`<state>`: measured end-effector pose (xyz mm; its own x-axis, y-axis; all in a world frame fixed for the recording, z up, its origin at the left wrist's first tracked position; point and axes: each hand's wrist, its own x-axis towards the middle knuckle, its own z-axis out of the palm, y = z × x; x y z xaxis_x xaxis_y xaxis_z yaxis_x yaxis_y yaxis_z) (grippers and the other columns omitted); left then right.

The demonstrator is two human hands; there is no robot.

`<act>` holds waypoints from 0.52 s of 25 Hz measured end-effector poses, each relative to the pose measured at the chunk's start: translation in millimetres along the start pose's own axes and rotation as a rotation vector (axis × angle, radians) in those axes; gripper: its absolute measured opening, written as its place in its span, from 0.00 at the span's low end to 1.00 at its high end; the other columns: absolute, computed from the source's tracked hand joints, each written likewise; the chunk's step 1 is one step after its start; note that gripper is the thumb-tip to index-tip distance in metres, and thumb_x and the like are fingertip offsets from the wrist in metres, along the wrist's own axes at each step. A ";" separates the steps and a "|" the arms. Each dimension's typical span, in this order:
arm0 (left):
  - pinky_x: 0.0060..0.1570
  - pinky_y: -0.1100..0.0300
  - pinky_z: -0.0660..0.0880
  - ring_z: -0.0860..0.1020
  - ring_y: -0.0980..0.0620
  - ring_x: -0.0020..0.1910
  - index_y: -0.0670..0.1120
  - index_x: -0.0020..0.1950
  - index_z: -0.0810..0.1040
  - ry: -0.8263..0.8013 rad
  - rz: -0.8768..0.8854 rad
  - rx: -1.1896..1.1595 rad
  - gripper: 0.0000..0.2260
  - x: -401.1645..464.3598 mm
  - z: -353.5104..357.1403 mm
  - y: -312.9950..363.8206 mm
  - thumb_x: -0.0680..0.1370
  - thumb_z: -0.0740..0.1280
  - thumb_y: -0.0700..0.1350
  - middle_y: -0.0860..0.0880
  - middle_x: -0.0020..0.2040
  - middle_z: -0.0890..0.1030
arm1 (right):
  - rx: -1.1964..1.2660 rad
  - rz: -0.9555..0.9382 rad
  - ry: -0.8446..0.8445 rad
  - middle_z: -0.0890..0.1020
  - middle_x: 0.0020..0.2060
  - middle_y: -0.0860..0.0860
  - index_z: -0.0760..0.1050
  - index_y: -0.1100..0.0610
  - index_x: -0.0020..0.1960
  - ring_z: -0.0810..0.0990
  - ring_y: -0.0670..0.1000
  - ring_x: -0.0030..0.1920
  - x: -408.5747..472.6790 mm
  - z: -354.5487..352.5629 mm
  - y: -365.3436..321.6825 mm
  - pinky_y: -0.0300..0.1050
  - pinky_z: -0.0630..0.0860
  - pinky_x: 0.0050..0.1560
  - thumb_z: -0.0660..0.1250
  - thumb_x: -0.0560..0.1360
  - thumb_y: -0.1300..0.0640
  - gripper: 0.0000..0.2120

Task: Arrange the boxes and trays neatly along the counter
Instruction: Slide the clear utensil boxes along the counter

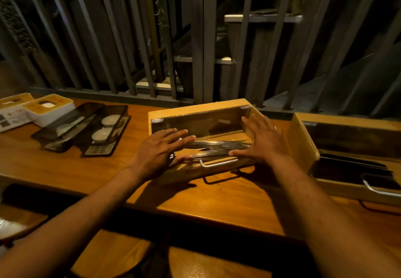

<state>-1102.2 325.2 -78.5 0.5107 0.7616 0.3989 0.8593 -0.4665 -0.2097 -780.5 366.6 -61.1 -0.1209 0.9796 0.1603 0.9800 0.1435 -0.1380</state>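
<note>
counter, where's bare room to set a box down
Bare counter lies in front of the middle wooden box, and between the black trays and that box. Crowded: far left, where white boxes touch the trays; the right wooden box sits close.

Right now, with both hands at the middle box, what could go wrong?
1. The middle box sits skewed, close to the right box; pushing it rightward could knock the two together.
2. Its clear lid looks hinged, and the left hand and right hand lie flat on it; pressing could make it slip or drop on the cutlery.
3. Sliding it left could bump the black trays.
</note>
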 end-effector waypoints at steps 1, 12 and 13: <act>0.58 0.49 0.74 0.71 0.42 0.69 0.58 0.76 0.62 0.017 -0.086 -0.025 0.29 1.1 1.9 -2.7 0.79 0.41 0.68 0.46 0.73 0.71 | 0.005 0.026 0.044 0.51 0.79 0.50 0.49 0.41 0.78 0.48 0.56 0.78 -7.6 4.2 -3.1 0.63 0.55 0.73 0.65 0.58 0.21 0.55; 0.45 0.52 0.73 0.77 0.39 0.57 0.56 0.76 0.64 -0.052 -0.651 -0.212 0.27 60.1 26.9 -0.3 0.80 0.51 0.65 0.39 0.65 0.74 | -0.081 0.257 0.283 0.58 0.78 0.52 0.54 0.43 0.77 0.53 0.58 0.77 -67.2 20.9 -12.8 0.67 0.46 0.74 0.51 0.60 0.17 0.52; 0.44 0.53 0.72 0.77 0.40 0.57 0.56 0.76 0.64 -0.053 -0.638 -0.217 0.26 64.1 27.1 3.1 0.80 0.52 0.64 0.39 0.65 0.74 | -0.103 0.263 0.295 0.59 0.78 0.52 0.55 0.43 0.77 0.54 0.59 0.77 -68.6 20.4 -9.0 0.68 0.45 0.74 0.50 0.60 0.16 0.52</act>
<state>-1066.0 384.8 -77.8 -0.0901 0.9362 0.3397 0.9711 0.0069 0.2385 -784.2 301.0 -90.8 0.1720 0.8968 0.4076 0.9839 -0.1361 -0.1156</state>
